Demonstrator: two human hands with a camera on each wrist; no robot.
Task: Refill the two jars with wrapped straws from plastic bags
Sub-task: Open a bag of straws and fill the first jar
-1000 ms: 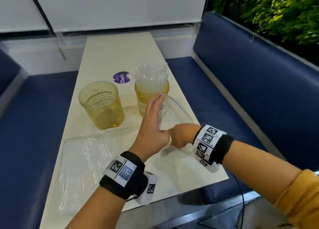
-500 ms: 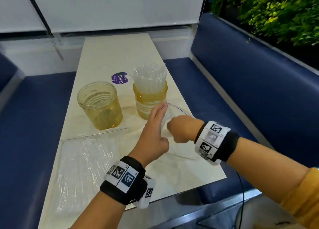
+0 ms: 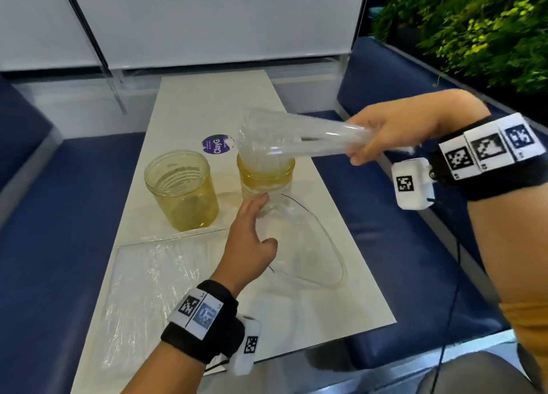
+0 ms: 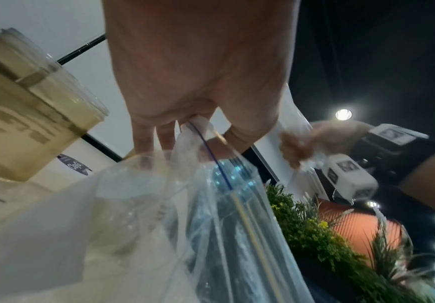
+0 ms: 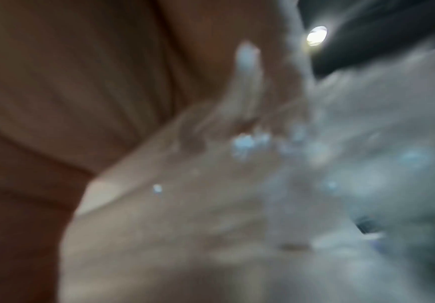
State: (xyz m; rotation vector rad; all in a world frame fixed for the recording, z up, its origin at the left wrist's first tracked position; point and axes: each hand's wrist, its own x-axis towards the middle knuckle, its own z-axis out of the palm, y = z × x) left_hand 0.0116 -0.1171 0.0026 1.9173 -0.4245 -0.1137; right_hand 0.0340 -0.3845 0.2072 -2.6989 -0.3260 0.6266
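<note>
Head view, clear wrapped straws [image 3: 302,144], seemingly bunched

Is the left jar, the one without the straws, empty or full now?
Empty. The left jar shows only its bare ribbed walls and bottom through the open mouth.

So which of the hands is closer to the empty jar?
Left. The left hand is just right of the empty jar, low over the table, gripping a plastic bag. The right hand is raised farther right, holding a bundle of straws.
</note>
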